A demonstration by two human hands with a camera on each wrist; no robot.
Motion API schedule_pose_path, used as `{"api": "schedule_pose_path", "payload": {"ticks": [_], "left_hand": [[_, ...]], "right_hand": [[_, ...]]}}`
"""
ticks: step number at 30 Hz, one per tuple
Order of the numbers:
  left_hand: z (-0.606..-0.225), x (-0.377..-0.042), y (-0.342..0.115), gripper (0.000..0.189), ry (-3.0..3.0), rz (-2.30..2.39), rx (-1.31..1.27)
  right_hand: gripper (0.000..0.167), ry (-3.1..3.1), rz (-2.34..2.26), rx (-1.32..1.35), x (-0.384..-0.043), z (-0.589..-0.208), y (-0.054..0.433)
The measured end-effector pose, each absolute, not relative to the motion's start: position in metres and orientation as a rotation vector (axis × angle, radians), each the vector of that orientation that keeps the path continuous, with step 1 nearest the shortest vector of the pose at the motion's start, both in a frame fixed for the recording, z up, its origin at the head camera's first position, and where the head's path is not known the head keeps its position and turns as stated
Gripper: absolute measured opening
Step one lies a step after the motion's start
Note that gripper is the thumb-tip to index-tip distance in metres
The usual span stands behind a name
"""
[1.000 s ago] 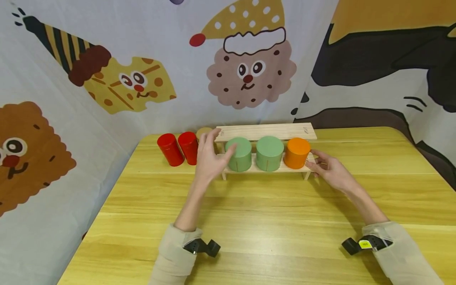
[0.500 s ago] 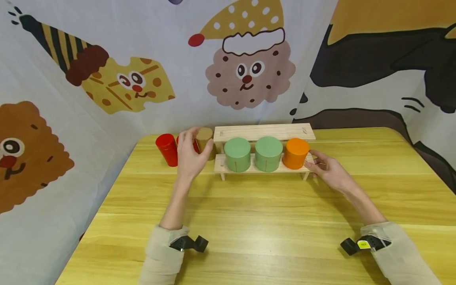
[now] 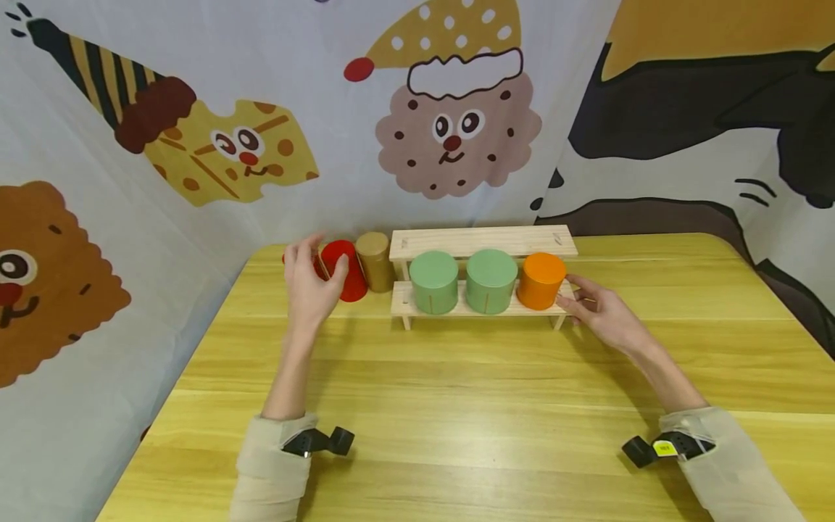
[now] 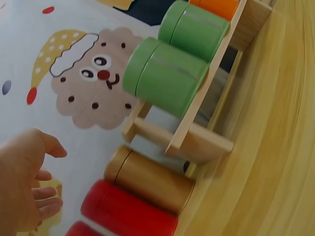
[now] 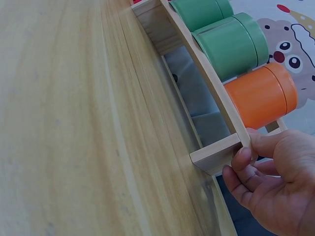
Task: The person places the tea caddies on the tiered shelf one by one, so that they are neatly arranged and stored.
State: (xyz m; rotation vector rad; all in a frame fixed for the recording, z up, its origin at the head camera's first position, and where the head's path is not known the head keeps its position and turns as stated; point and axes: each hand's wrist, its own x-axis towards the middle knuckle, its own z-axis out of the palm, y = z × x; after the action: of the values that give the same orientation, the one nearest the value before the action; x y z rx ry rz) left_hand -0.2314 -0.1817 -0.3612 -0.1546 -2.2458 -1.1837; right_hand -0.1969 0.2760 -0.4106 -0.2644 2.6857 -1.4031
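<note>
- Wood between thumb and curled fingers of the right hand (image 3: 607, 315): pinching the two-tier rack (image 3: 483, 241) low down, at its right end.
- Just left of that pinch, upright on the rack's lower level: an orange can (image 3: 543, 281).
- Farther left of the pinch, on the same level: a nearer green can (image 3: 491, 281), then a farther green can (image 3: 433, 283), both upright and slightly apart.
- At the left hand (image 3: 308, 293), spread: thumb well away from loosely bent fingers.
- Partly hidden behind that hand in the head view: an outer red can (image 4: 82, 230); cannot tell whether touched.
- Beside the left thumb: an inner red can (image 3: 354, 281), then, farther right, a gold can (image 3: 375, 262), between red and rack.
- Beneath both hands: a wood-grained table (image 3: 417, 391).
- Beyond them: a white cloth (image 3: 352, 159) printed with cartoon figures.
- Behind each hand, at the cuff: a beige sleeve (image 3: 270, 467) with a small black device (image 3: 320, 440).
</note>
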Motion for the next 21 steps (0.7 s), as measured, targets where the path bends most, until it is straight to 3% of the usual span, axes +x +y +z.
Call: {"api": "schedule_pose_path", "payload": {"ticks": [21], "left_hand": [[-0.379,-0.237,-0.222,0.058,-2.387,-1.139,0.05]], "right_hand": [[0.075,2.701,-1.399,-0.264,-0.195,-0.411,0.276]]}}
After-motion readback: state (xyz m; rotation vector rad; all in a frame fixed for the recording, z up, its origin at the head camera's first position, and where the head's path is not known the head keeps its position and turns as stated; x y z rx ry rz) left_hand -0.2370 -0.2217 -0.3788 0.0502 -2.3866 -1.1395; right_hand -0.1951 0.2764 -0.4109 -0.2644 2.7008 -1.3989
